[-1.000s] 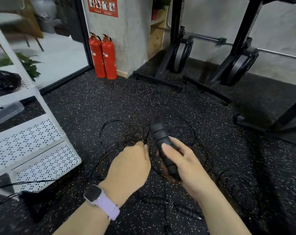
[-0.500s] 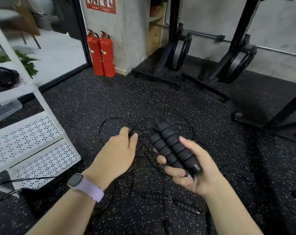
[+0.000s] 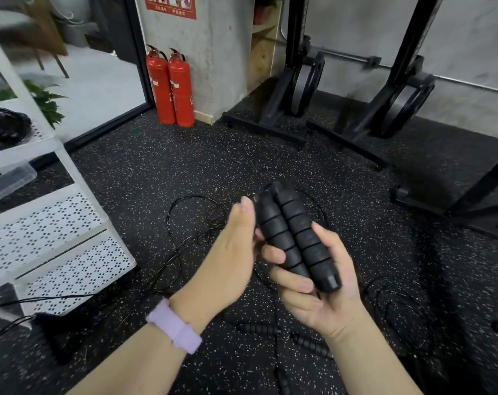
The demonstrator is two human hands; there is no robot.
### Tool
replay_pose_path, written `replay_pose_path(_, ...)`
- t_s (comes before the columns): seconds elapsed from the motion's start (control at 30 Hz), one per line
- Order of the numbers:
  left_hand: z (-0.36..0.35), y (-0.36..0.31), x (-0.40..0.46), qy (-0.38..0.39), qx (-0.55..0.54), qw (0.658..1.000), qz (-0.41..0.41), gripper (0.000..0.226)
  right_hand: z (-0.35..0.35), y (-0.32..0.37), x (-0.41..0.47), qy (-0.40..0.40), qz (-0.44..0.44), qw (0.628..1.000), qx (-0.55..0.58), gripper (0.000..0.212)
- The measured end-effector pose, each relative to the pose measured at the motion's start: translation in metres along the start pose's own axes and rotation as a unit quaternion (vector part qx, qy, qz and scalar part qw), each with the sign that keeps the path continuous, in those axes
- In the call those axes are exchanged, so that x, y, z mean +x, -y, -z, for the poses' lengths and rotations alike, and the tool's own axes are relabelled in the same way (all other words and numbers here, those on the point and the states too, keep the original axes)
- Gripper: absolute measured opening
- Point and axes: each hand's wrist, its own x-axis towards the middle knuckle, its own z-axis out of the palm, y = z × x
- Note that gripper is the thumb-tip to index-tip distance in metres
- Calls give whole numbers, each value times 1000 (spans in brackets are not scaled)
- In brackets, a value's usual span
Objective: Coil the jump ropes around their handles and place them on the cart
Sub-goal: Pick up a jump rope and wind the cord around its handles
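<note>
Two black ribbed jump rope handles (image 3: 294,235) lie side by side in my right hand (image 3: 313,289), whose fingers curl round their lower ends. My left hand (image 3: 230,246) is against the left handle's side, thumb up by its top; its fingers are hidden behind the handles. Thin black rope (image 3: 185,223) trails from the handles and lies tangled on the floor. Another pair of black handles (image 3: 284,334) rests on the floor below my hands. The white perforated cart (image 3: 56,238) stands at the left, with a coiled black rope (image 3: 5,129) on its upper shelf.
Two red fire extinguishers (image 3: 170,86) stand by a concrete pillar. Black rack feet with weight plates (image 3: 307,81) run along the far wall and the right side. More rope loops (image 3: 396,303) lie on the speckled rubber floor at the right.
My right hand turned palm up, bringing both handles side by side and upright. My left hand rose from the rope on the floor to the handles' left side.
</note>
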Motion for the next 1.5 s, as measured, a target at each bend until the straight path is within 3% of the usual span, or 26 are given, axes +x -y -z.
replay_pose_path(0.07,-4,2,-5,-34,104,993,-34,67,3,1,0,-40,26,996,-82,57)
replay_pose_path(0.13,-1,2,-5,-33,166,985,-23,68,4,1,0,-109,54,967,-223,52)
replay_pose_path(0.2,1,4,-3,-8,228,974,5,72,4,-3,1,-184,70,913,-357,44)
replay_pose_path(0.33,1,5,-1,-11,269,963,22,71,5,-11,4,-273,90,810,-512,24)
replay_pose_path(0.4,3,6,2,-32,257,966,23,70,5,-12,4,-291,107,747,-588,18)
replay_pose_path(0.53,5,8,2,-59,235,969,42,74,0,-15,4,-312,97,661,-675,24)
replay_pose_path(0.7,4,13,2,-61,199,974,90,57,0,-28,7,-321,64,469,-820,53)
replay_pose_path(0.8,5,11,4,-101,69,984,132,45,-4,-32,8,-319,94,427,-841,61)
replay_pose_path(0.9,5,11,6,-124,-37,980,149,38,-7,-30,9,-304,114,435,-840,74)
replay_pose_path(0.97,8,10,7,-129,-74,979,141,34,-10,-28,8,-289,123,494,-811,80)
replay_pose_path(1.07,12,7,9,-93,-74,988,96,29,-12,-23,3,-321,136,659,-666,61)
replay_pose_path(1.13,13,4,9,-68,-79,992,70,31,-13,-16,1,-321,78,817,-472,50)
replay_pose_path(1.17,12,3,9,-53,-85,993,55,33,-14,-14,0,-273,31,884,-379,56)
replay_pose_path(1.23,8,-1,6,-23,-110,993,37,35,-16,-10,-5,-175,-49,942,-281,65)
replay_pose_path(1.3,6,-5,3,-5,-134,990,36,35,-13,-6,-7,-123,-64,959,-246,63)
replay_pose_path(1.4,10,-3,5,17,-86,996,4,53,-9,-1,-10,-134,-34,948,-286,65)
replay_pose_path(1.47,13,1,7,18,65,998,2,66,-9,3,-11,-200,19,901,-385,54)
replay_pose_path(1.5,11,3,6,22,147,989,10,71,-9,5,-12,-250,41,856,-451,45)
